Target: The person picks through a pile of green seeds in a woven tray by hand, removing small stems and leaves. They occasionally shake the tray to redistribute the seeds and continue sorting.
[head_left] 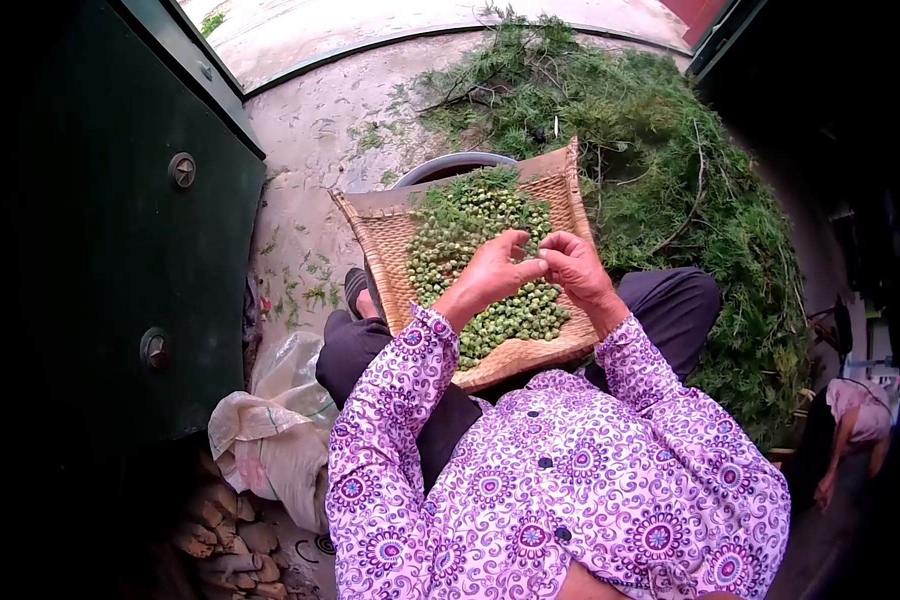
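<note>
A woven tray (pixel 382 250) rests across my lap, heaped with small round green cones (pixel 515 318) and some feathery green sprigs (pixel 465 195) near its far edge. Over the middle of the cones, my left hand (pixel 495 268) has its thumb and index finger slightly apart, with nothing clearly visible between them. Close beside it on the right, my right hand (pixel 576 270) has its thumb and fingertips pressed together. Whatever that pinch holds is too small to make out. The fingertips of both hands nearly meet.
A large pile of cut green branches (pixel 660 150) lies ahead and to the right. Behind the tray shows a basin's rim (pixel 455 160). A dark metal door (pixel 120 230) stands left, above a pale sack (pixel 275 425) and chopped wood (pixel 235 545). Another person (pixel 860 415) is at the far right.
</note>
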Demonstrator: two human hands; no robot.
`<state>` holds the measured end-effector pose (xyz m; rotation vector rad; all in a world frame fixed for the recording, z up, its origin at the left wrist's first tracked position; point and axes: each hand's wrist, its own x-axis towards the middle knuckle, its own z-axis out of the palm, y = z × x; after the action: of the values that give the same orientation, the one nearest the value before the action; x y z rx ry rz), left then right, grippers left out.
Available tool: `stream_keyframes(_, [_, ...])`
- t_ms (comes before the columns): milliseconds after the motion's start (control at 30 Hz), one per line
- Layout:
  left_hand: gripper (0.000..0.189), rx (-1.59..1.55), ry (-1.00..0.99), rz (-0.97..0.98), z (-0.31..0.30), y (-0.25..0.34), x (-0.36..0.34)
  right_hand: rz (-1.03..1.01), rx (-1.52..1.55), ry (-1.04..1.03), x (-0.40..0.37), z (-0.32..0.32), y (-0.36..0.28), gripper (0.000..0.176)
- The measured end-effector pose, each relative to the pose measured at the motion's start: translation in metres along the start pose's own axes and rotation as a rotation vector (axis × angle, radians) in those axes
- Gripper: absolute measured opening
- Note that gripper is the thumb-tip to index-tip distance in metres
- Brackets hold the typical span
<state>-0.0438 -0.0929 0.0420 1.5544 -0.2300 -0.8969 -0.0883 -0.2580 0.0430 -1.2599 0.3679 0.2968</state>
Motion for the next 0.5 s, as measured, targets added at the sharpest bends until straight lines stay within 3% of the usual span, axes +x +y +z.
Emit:
stream_keyframes(100, [0.045, -0.312, -0.064, 0.022, 0.002, 0.001, 0.0, -0.085, 0.017, -0.03, -0.002, 0.005, -0.001, 0.008])
stream_keyframes(233, [0.033, -0.393, -0.114, 0.006, -0.003, -0.001, 0.0, -0.145, -0.095, -0.049, -0.003, 0.007, -0.003, 0.01])
stream_keyframes(300, [0.025, -0.399, -0.071, -0.013, -0.004, -0.002, -0.001, -0.311, -0.322, 0.025, -0.004, 0.011, -0.004, 0.009])
stream_keyframes(400, [0.021, -0.435, -0.033, -0.036, -0.009, -0.003, -0.001, -0.389, -0.425, 0.135, -0.001, 0.013, -0.003, 0.008])
stream_keyframes(500, [0.02, -0.545, -0.059, -0.087, -0.015, 0.001, -0.005, -0.124, -0.059, 0.031, 0.004, -0.004, -0.008, 0.005])
